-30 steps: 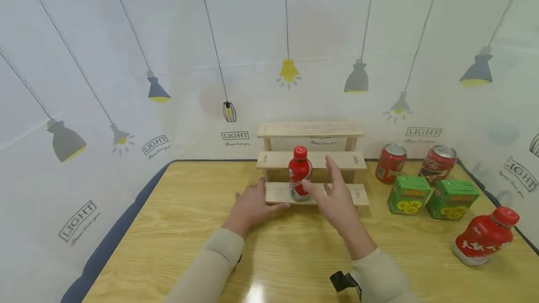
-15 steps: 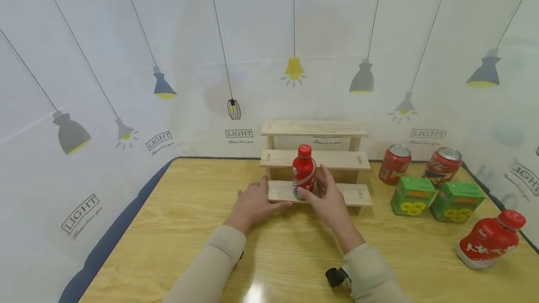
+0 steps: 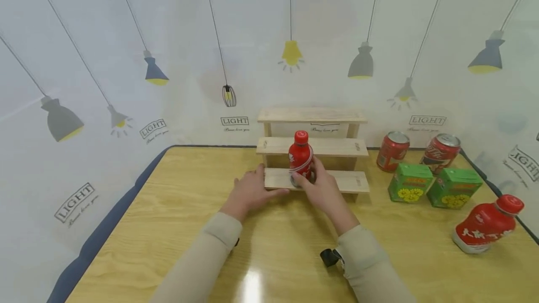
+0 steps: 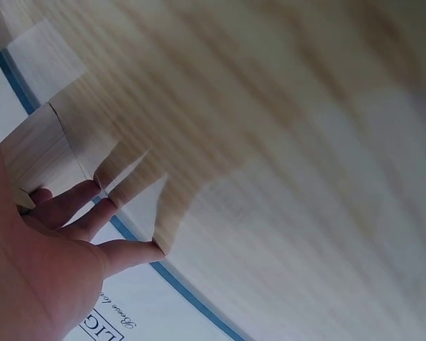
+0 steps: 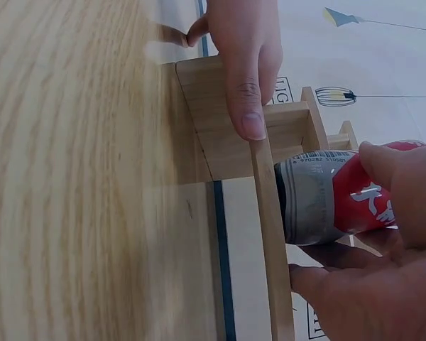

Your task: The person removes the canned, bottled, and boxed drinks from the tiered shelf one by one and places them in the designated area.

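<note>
A red plastic drink bottle [image 3: 300,154] with a red cap stands on the lowest step of a three-tier wooden shelf [image 3: 343,182]. Around its lower half my right hand [image 3: 322,191] has closed, thumb in front and fingers at the right side. The right wrist view shows that thumb on the red label of the bottle [image 5: 316,195]. At the step's left end, my left hand [image 3: 249,191] holds the corner, its thumb lying along the front edge. In the left wrist view several fingertips of the left hand [image 4: 57,263] touch the table.
Right of the shelf are two red cans [image 3: 393,151], two green drink cartons [image 3: 410,183] with yellow flowers, and a second red bottle [image 3: 486,223]. A wall printed with lamps [image 3: 290,53] stands close behind the wooden table [image 3: 177,191].
My right hand has moved left from beside the bottle and taken hold of it. The left hand keeps its place at the shelf's left end. The head view has shifted slightly.
</note>
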A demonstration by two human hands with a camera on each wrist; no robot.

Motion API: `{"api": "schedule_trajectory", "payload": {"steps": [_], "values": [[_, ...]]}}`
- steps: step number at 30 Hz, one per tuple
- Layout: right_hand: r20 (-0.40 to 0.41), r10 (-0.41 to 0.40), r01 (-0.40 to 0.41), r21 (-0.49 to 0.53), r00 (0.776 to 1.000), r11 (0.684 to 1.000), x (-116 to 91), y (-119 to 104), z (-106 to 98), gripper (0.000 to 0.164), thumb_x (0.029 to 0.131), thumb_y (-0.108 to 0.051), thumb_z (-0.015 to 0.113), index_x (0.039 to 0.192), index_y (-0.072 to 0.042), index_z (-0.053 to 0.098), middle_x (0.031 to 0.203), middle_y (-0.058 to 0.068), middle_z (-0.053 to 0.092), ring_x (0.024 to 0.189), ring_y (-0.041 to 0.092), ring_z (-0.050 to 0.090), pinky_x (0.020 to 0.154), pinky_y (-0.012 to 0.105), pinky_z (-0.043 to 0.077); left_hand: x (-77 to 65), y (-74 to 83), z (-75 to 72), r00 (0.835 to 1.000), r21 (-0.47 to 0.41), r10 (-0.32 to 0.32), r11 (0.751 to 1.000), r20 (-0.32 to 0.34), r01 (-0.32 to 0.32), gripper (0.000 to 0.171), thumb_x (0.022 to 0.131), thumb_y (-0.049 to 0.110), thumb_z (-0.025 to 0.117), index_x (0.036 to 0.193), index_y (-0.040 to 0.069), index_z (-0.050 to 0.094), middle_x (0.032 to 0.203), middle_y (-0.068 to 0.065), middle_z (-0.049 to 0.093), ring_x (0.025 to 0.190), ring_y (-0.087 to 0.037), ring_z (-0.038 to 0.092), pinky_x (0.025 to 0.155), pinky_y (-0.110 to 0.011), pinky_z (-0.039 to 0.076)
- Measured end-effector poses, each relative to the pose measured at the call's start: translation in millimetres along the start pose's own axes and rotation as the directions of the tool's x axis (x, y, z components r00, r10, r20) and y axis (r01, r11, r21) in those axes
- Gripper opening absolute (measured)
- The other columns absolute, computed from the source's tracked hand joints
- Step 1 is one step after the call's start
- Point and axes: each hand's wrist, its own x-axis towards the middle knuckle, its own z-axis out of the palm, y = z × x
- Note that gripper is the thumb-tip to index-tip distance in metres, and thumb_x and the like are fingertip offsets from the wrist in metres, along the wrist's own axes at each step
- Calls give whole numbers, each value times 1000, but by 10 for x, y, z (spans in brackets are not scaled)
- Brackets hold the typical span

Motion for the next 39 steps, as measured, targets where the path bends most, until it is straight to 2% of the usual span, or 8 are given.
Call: {"api": "schedule_trajectory", "payload": {"steps": [9, 14, 20, 25, 32, 39], "values": [[-8, 14, -14, 18, 1000, 1000, 44, -149, 83, 80, 106, -45, 65, 169, -15, 24, 167, 20, 45, 153, 43, 45, 125, 63, 39, 27, -86, -100, 1000, 11, 2, 1000, 10, -2, 131, 75, 101, 54, 162, 6, 35, 139, -23, 68, 132, -40, 65, 113, -73, 44], [-1, 12, -12, 28, 1000, 1000, 75, -232, 141, 81, 106, -47, 63, 169, -15, 23, 169, 18, 42, 154, 43, 44, 125, 63, 38, 28, -161, -177, 1000, 2, -14, 1000, 14, 14, 133, 75, 101, 53, 165, 6, 31, 145, -25, 64, 136, -43, 62, 116, -77, 39], [14, 7, -7, 34, 1000, 999, 125, -316, 227, 80, 107, -48, 62, 169, -17, 24, 170, 17, 42, 155, 43, 43, 126, 63, 36, 3, -259, -249, 999, -22, -32, 999, 3, 32, 129, 74, 101, 55, 162, 8, 35, 143, -24, 65, 135, -42, 62, 116, -78, 38], [37, 6, -7, 30, 999, 1000, 109, -313, 308, 78, 107, -46, 62, 169, -17, 24, 169, 17, 42, 155, 42, 43, 127, 61, 37, -83, -333, -275, 998, -15, -57, 998, 13, 57, 129, 75, 100, 56, 162, 7, 35, 143, -24, 65, 135, -42, 62, 116, -78, 38], [42, -8, 6, 31, 999, 1000, 89, -305, 317, 76, 108, -44, 61, 168, -15, 25, 168, 17, 45, 154, 40, 45, 126, 60, 38, -145, -324, -291, 998, -9, -71, 997, -2, 71, 124, 77, 96, 60, 159, 6, 38, 139, -24, 67, 133, -41, 64, 115, -76, 40], [128, -54, 49, 45, 990, 998, 56, -353, 543, 75, 108, -38, 63, 167, -12, 26, 166, 20, 46, 155, 40, 44, 128, 59, 37, -465, -561, -287, 984, -11, -173, 985, -44, 173, 125, 75, 98, 60, 159, 8, 38, 140, -22, 67, 134, -40, 64, 116, -77, 38]]}}
